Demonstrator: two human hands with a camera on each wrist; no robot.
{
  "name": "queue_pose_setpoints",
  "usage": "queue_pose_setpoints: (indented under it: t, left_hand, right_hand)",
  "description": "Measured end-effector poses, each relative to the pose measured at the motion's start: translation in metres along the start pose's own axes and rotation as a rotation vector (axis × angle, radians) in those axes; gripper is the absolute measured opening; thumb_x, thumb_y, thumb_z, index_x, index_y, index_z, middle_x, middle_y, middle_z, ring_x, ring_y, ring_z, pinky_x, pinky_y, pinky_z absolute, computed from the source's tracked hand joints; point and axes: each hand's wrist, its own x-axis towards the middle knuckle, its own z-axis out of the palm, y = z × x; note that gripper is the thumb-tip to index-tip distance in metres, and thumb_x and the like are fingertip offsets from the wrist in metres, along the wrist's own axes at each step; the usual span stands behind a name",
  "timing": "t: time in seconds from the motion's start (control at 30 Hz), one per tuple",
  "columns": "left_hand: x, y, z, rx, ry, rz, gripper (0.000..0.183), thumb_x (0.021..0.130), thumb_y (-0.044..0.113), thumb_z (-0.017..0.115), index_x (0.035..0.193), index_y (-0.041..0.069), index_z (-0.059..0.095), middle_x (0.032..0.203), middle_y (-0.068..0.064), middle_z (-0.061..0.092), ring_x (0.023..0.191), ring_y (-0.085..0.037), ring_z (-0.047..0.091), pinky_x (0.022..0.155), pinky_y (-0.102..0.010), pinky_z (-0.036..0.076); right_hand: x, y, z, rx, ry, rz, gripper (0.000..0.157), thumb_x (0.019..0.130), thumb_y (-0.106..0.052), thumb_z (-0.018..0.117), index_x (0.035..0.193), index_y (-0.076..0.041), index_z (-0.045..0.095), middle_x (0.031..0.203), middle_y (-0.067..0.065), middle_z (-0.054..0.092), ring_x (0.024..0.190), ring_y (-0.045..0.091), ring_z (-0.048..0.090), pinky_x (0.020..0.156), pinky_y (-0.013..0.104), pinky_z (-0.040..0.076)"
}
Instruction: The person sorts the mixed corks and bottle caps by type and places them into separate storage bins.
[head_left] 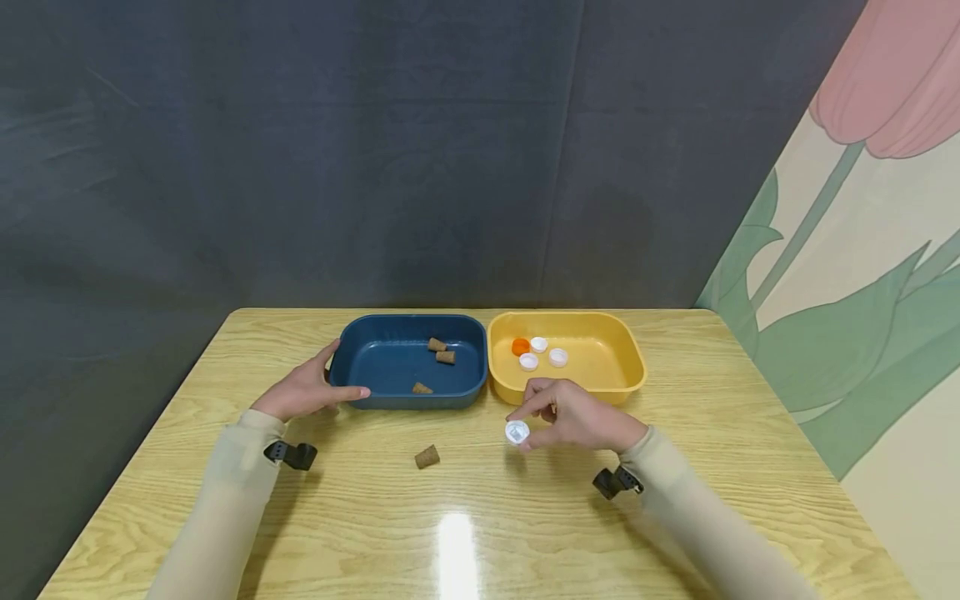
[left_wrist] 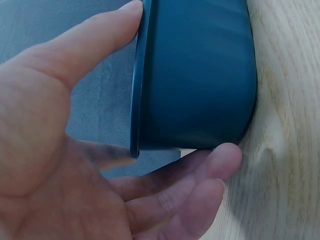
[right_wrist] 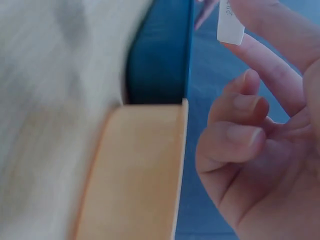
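Observation:
My right hand (head_left: 573,414) pinches a white plastic bottle cap (head_left: 517,432) between thumb and index finger, in front of the yellow bin (head_left: 628,388). Small dark print marks the side of this cap (right_wrist: 231,22) in the right wrist view, while the other fingers are bent towards the palm. At the left end of the dark blue bin (head_left: 420,402), my left hand (head_left: 303,388) rests with its thumb along the front rim. Its fingertips lie against the outer wall of the blue bin (left_wrist: 195,75) in the left wrist view. A cork (head_left: 427,457) lies on the table before the blue bin.
Inside the blue bin are several corks (head_left: 446,357). The yellow bin, side by side with it, holds white caps (head_left: 558,357) and an orange cap (head_left: 521,347). Both bins stand near the wooden table's (head_left: 360,517) back edge, before a dark cloth (head_left: 405,167).

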Motion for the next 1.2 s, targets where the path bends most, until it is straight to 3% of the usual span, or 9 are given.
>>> queue_pose_setpoints:
  t: [0.17, 0.33, 0.43, 0.57, 0.73, 0.87, 1.03, 1.2]
  left_hand:
    - [0.000, 0.001, 0.000, -0.005, -0.004, -0.003, 0.121, 0.086, 0.054, 0.075, 0.160, 0.009, -0.009, 0.155, -0.037, 0.023, 0.091, -0.027, 0.069, 0.101, -0.060, 0.042]
    - [-0.001, 0.001, -0.001, -0.003, -0.004, -0.007, 0.121, 0.086, 0.053, 0.075, 0.160, 0.008, -0.009, 0.153, -0.037, 0.027, 0.090, -0.028, 0.069, 0.100, -0.060, 0.043]
    - [-0.001, 0.001, -0.001, -0.003, -0.005, -0.011, 0.121, 0.086, 0.054, 0.075, 0.160, 0.008, -0.009, 0.153, -0.038, 0.027, 0.090, -0.027, 0.068, 0.094, -0.053, 0.047]
    - [-0.001, 0.001, -0.001, -0.003, -0.007, -0.012, 0.122, 0.085, 0.054, 0.075, 0.160, 0.009, -0.009, 0.152, -0.037, 0.029, 0.088, -0.027, 0.067, 0.085, -0.043, 0.048]
    - [-0.001, 0.001, -0.001, -0.007, -0.006, -0.009, 0.123, 0.084, 0.055, 0.076, 0.160, 0.008, -0.009, 0.152, -0.037, 0.028, 0.087, -0.026, 0.068, 0.088, -0.045, 0.048]
    - [-0.001, 0.000, -0.001, -0.031, -0.011, -0.006, 0.122, 0.085, 0.053, 0.076, 0.161, 0.009, -0.009, 0.147, -0.036, 0.036, 0.084, -0.027, 0.066, 0.081, -0.043, 0.048]
    - [-0.001, 0.000, -0.001, -0.046, -0.015, -0.010, 0.122, 0.085, 0.052, 0.076, 0.161, 0.010, -0.010, 0.133, -0.032, 0.047, 0.080, -0.028, 0.064, 0.071, -0.039, 0.046]
    - [-0.001, 0.001, -0.001, -0.044, -0.014, -0.004, 0.121, 0.085, 0.052, 0.076, 0.161, 0.010, -0.009, 0.134, -0.033, 0.047, 0.079, -0.028, 0.064, 0.071, -0.038, 0.045]
  right_hand:
    - [0.004, 0.006, -0.016, -0.032, 0.052, 0.004, 0.026, 0.075, -0.028, 0.089, 0.100, -0.024, 0.081, 0.081, 0.001, 0.053, 0.076, 0.024, 0.049, 0.066, 0.024, 0.038]
    - [0.009, 0.011, -0.033, -0.054, 0.096, 0.028, 0.026, 0.077, -0.024, 0.088, 0.102, -0.021, 0.081, 0.082, 0.000, 0.055, 0.075, 0.023, 0.050, 0.066, 0.025, 0.040]
    - [0.013, 0.015, -0.043, -0.075, 0.112, 0.049, 0.028, 0.078, -0.024, 0.088, 0.104, -0.019, 0.081, 0.082, -0.002, 0.055, 0.075, 0.019, 0.050, 0.066, 0.026, 0.040]
    - [0.018, 0.020, -0.055, -0.103, 0.114, 0.090, 0.031, 0.079, -0.025, 0.087, 0.107, -0.015, 0.080, 0.082, -0.001, 0.055, 0.075, 0.019, 0.049, 0.063, 0.026, 0.039]
    - [0.028, 0.027, -0.069, -0.138, 0.131, 0.106, 0.032, 0.080, -0.024, 0.086, 0.108, -0.011, 0.079, 0.082, 0.000, 0.057, 0.073, 0.019, 0.047, 0.063, 0.027, 0.038]
    - [0.036, 0.033, -0.078, -0.149, 0.145, 0.113, 0.030, 0.081, -0.023, 0.085, 0.108, -0.011, 0.079, 0.088, 0.001, 0.063, 0.078, 0.021, 0.047, 0.066, 0.030, 0.039]
    - [0.048, 0.042, -0.087, -0.184, 0.136, 0.154, 0.033, 0.084, -0.022, 0.083, 0.113, -0.009, 0.077, 0.088, 0.004, 0.059, 0.080, 0.022, 0.046, 0.067, 0.032, 0.038]
    - [0.061, 0.052, -0.091, -0.238, 0.134, 0.212, 0.032, 0.084, -0.022, 0.083, 0.113, -0.009, 0.078, 0.082, 0.004, 0.058, 0.077, 0.022, 0.046, 0.066, 0.033, 0.035]
